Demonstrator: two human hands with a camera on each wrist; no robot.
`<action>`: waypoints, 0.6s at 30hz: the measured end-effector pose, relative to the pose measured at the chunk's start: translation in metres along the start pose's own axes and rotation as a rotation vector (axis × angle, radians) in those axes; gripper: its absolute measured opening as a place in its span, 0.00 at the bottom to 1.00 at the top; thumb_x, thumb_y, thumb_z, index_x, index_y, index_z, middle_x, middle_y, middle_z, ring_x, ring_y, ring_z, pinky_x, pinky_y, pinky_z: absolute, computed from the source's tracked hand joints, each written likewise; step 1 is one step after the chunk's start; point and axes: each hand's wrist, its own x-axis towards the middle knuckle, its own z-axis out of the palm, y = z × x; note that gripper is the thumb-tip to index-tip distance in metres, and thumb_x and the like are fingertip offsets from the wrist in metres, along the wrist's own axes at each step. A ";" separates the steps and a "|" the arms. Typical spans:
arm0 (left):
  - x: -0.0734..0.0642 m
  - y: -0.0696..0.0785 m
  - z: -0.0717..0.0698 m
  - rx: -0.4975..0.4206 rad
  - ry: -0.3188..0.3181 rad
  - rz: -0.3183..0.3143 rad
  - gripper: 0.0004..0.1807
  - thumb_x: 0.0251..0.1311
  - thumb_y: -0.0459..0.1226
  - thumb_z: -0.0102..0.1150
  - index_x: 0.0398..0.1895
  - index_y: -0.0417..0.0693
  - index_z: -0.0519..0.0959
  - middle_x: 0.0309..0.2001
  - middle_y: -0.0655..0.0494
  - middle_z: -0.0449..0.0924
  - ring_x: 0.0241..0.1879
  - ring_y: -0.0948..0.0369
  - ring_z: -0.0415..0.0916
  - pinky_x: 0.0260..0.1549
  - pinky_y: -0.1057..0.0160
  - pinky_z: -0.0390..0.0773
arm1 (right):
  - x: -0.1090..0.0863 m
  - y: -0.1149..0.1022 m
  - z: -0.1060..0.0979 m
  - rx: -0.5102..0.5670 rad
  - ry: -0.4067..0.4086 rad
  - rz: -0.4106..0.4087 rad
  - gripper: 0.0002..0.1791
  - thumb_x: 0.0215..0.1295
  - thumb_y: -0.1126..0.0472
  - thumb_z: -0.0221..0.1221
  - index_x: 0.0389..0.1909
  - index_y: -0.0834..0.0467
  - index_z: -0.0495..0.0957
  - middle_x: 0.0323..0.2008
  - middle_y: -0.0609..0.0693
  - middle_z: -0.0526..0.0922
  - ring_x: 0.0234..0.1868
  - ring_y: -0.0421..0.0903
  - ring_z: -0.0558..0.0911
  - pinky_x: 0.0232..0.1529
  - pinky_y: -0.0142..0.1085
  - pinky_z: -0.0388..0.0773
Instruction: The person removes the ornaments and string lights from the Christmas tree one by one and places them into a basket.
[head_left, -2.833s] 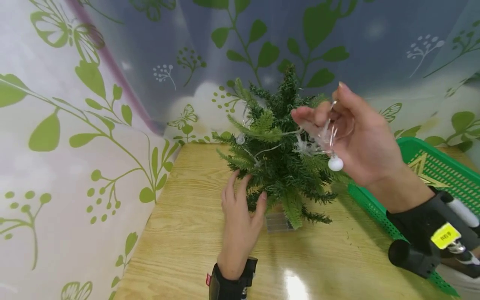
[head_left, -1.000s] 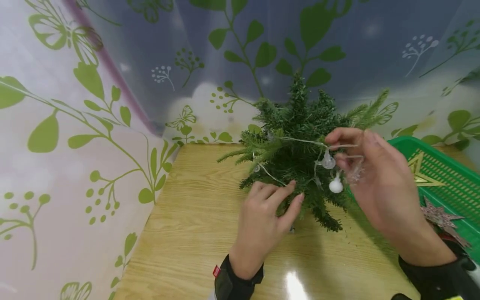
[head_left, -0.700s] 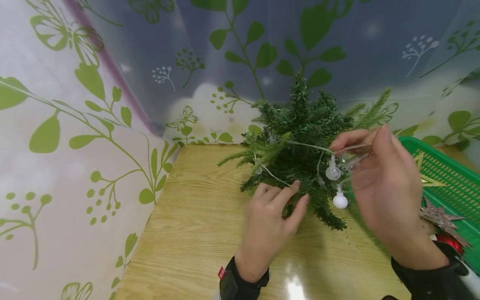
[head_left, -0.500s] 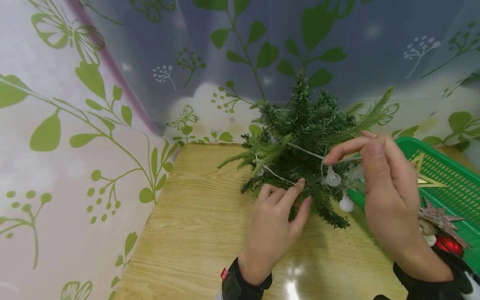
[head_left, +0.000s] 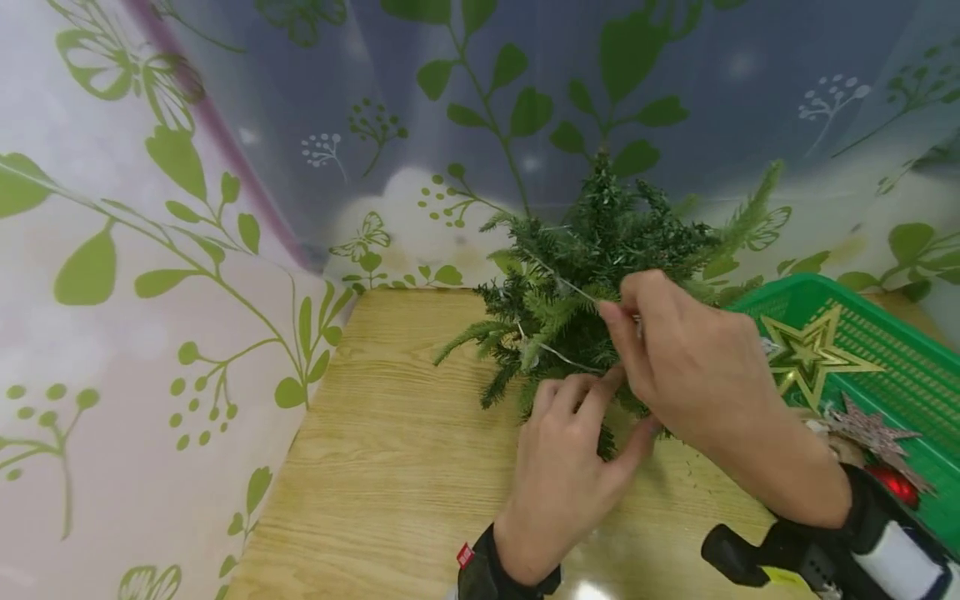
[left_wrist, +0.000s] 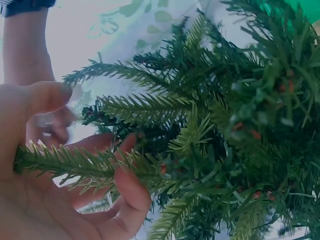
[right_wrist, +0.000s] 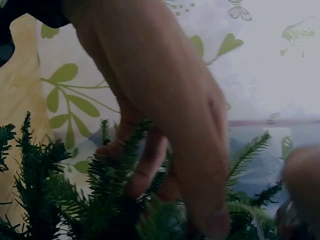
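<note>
A small artificial Christmas tree [head_left: 607, 221] stands on the wooden table, with clear string lights [head_left: 567, 357] draped over its left side. My right hand [head_left: 693, 358], back upward, pinches the string's wire [head_left: 573, 289] in front of the tree. Just below it, my left hand [head_left: 566, 467] is among the lower front branches, its index finger beside the lower strand. In the left wrist view a green branch [left_wrist: 70, 162] lies across the left palm, with fingers curled about it. Branches hide part of the right fingers [right_wrist: 150, 167] in the right wrist view.
A green plastic basket [head_left: 806, 287] stands to the right, holding a gold star [head_left: 810, 354], a glittery pinkish star [head_left: 873, 429] and a red bauble [head_left: 896, 483]. Patterned curtains [head_left: 405, 200] close in behind and to the left of the wooden table [head_left: 360, 467].
My right hand has moved left, close to the left hand, and turned back upward. The bulbs hanging from it are hidden now. The left hand has followed rightward, and the tree has shifted right.
</note>
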 end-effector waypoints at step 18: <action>0.002 0.002 0.007 0.028 -0.011 0.019 0.26 0.63 0.49 0.61 0.59 0.45 0.75 0.48 0.51 0.75 0.43 0.55 0.73 0.39 0.64 0.77 | 0.012 -0.006 0.003 -0.222 -0.340 0.129 0.13 0.61 0.61 0.65 0.48 0.53 0.85 0.15 0.50 0.71 0.07 0.43 0.57 0.09 0.35 0.50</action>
